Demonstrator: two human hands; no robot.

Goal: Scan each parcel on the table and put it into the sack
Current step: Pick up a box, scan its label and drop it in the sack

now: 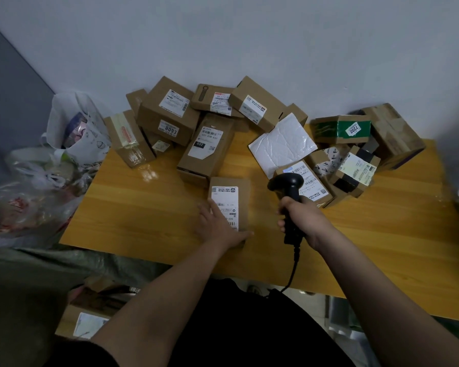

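Sack at lower left holds some boxes; left hand lies flat on one parcel, right hand grips scanner; many parcels remain on counter.

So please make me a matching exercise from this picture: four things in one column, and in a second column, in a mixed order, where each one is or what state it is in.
Things:
1. scanner
2. small parcel
3. white padded envelope
4. box marked 8093

Places or states:
A. lies flat on the table under the left hand
B. leans on the boxes at the right of the pile
C. gripped by its handle in the right hand
D. sits in the stack at the back left, near the wall

Pairs: 1-C, 2-A, 3-B, 4-D
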